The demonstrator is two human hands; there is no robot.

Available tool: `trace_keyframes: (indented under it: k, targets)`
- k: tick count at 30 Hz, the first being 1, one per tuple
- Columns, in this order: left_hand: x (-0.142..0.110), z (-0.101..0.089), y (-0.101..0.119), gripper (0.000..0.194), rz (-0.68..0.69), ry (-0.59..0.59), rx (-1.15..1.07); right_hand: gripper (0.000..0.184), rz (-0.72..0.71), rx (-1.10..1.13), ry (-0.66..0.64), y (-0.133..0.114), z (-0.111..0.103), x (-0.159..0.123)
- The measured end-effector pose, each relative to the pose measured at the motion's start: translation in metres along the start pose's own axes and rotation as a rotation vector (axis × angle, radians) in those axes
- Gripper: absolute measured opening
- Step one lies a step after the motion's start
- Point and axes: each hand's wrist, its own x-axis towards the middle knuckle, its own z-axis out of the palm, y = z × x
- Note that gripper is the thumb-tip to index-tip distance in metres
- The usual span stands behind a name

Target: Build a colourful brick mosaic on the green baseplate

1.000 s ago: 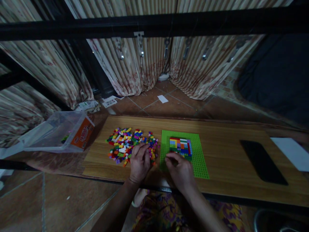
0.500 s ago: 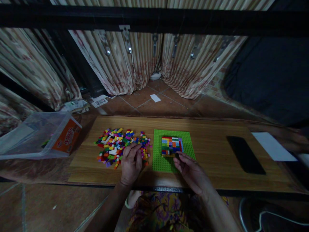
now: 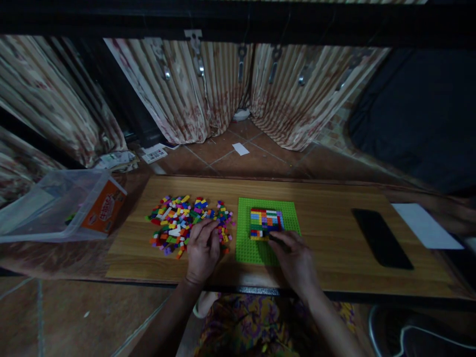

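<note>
As right hand (image 3: pixel 297 257) reaches bricks (image 3: pixel 263 219), orange label (image 3: pixel 103 207)

The right hand (image 3: pixel 297 258) covers the near right corner of the brick mosaic (image 3: pixel 263 219) and part of the green baseplate (image 3: pixel 247 252); whether its fingertips pinch a brick is too dark and small to tell; the left hand (image 3: pixel 203 248) hides some of the loose bricks (image 3: pixel 173 218), and what lies under its curled fingers cannot be seen; studs in the pile blur together; the clear plastic bin (image 3: pixel 55 198) runs off the left edge, its contents hazy through the wall, the lettering on its orange label (image 3: pixel 101 209) unreadable; print on the floor card (image 3: pixel 154 153) is too small to read; both forearms and the patterned fabric (image 3: pixel 245 327) are cut off by the bottom edge.
</note>
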Motion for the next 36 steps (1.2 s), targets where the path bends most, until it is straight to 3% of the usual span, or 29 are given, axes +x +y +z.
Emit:
trace_keyframes:
  k: [12, 22, 36]
  targets:
    - [0.002, -0.001, 0.002, 0.021, -0.024, -0.013, 0.007, 0.021, -0.19, -0.275, 0.247, 0.015, 0.024, -0.001]
    - [0.002, -0.001, 0.003, 0.02, -0.028, -0.011, -0.017, 0.027, -0.267, -0.422, 0.227, 0.013, 0.017, -0.007]
    - [0.001, -0.001, 0.003, 0.021, -0.054, -0.022, -0.019, 0.023, -0.231, -0.456, 0.197, 0.008, 0.02, -0.008]
